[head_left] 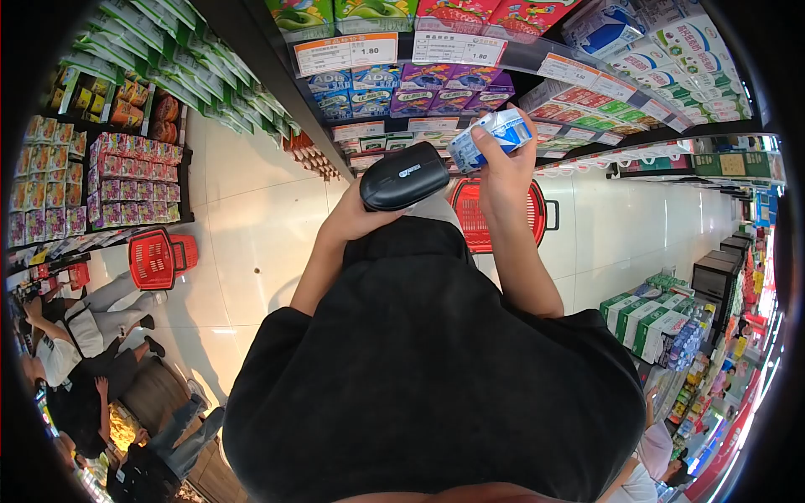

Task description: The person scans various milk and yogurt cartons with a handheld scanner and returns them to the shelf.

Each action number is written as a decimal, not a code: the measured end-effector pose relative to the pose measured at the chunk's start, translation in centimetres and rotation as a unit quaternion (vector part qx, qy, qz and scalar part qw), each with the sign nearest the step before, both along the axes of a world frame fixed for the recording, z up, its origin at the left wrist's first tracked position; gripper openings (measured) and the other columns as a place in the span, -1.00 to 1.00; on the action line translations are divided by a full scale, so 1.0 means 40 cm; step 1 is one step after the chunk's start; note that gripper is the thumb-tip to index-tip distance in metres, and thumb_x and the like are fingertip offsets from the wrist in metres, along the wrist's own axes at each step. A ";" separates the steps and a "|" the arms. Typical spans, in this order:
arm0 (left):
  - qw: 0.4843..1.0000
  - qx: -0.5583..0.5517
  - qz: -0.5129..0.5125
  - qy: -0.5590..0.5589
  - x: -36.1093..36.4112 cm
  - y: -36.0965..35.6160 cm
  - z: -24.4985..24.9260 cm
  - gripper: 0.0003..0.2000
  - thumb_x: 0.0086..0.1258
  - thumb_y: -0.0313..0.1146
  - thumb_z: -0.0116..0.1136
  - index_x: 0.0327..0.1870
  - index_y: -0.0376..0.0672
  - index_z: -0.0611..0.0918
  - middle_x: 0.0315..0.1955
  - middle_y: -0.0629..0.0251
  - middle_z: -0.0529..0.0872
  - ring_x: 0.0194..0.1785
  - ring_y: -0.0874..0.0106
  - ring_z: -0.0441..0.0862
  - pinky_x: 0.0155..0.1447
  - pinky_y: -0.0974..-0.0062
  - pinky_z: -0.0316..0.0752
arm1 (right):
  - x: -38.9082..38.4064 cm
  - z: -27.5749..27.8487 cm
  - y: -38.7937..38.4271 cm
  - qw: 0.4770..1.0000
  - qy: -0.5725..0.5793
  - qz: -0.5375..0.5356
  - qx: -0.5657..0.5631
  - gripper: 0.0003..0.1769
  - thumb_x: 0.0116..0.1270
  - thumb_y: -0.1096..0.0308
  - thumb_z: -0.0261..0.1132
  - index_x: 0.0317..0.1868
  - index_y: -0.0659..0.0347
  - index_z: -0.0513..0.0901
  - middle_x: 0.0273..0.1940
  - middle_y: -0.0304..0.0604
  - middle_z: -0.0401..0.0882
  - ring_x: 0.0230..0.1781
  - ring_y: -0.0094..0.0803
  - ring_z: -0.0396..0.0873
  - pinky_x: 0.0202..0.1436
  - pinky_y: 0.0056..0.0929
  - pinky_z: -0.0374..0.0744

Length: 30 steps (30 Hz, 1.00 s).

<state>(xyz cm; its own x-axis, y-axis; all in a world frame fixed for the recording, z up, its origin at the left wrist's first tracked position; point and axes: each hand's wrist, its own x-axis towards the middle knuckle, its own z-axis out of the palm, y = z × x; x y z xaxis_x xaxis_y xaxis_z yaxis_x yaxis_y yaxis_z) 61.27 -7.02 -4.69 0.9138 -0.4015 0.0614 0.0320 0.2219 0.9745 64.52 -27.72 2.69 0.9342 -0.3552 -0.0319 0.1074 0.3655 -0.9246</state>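
My left hand (356,216) is closed around a black barcode scanner (404,178), with its rounded, logo-marked top facing up. In my right hand (505,168), a small blue-and-white drink carton (509,130) is gripped between thumb and fingers, tilted toward the scanner. Scanner and carton are close together in front of the shelf. Just beyond them stand rows of purple drink cartons (426,101) and blue drink cartons (376,102). A red shopping basket (471,220) lies below my hands, partly hidden by my right forearm.
Price tags (348,54) line the shelf edges ahead. White milk packs (671,59) fill the right shelf. At left, another red basket (153,261) sits on the floor near people (80,344). Green-and-white boxes (641,327) are stacked at right.
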 end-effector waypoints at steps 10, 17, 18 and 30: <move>1.000 -0.008 -0.005 0.004 -0.001 0.000 0.004 -0.41 0.04 -0.54 0.39 0.17 -0.33 0.46 -0.01 0.22 0.65 0.07 0.51 0.55 0.19 0.50 0.39 | -0.006 0.009 0.001 1.000 -0.016 -0.001 -0.010 -0.31 0.09 0.59 0.40 0.21 0.22 0.27 -0.08 -0.17 0.47 -0.07 -0.45 0.50 0.03 -0.40 0.52; 1.000 -0.003 -0.013 -0.005 0.002 0.000 0.005 -0.45 0.05 -0.54 0.38 0.14 -0.33 0.49 -0.02 0.22 0.65 0.05 0.50 0.56 0.18 0.49 0.39 | 0.004 0.014 -0.031 0.990 -0.051 -0.050 -0.121 -0.36 0.09 0.48 0.43 0.16 0.28 0.34 -0.08 -0.14 0.49 -0.11 -0.50 0.51 0.00 -0.46 0.52; 1.000 -0.006 -0.012 -0.002 0.002 0.000 0.006 -0.45 0.04 -0.54 0.38 0.13 -0.33 0.50 -0.03 0.22 0.66 0.05 0.50 0.56 0.18 0.50 0.40 | 0.006 0.020 -0.045 0.981 -0.080 -0.042 -0.170 -0.38 0.07 0.45 0.45 0.14 0.30 0.37 -0.10 -0.14 0.52 -0.14 -0.51 0.52 -0.02 -0.48 0.51; 0.999 -0.010 -0.025 0.018 0.001 -0.004 -0.011 -0.35 0.02 -0.53 0.40 0.22 -0.32 0.41 0.04 0.20 0.61 0.11 0.42 0.55 0.23 0.43 0.38 | 0.094 0.200 -0.161 0.833 -0.304 -0.240 -0.395 -0.30 0.04 0.36 0.49 0.17 0.40 0.38 0.03 -0.06 0.43 0.02 -0.34 0.47 0.13 -0.38 0.46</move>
<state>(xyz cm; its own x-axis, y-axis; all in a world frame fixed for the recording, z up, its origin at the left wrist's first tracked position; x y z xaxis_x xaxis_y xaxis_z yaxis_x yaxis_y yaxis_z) 61.33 -7.20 -5.13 0.8944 -0.4457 0.0374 0.0787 0.2391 0.9678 68.30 -34.15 10.70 0.4368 -0.3785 0.8160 0.6016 -0.5516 -0.5779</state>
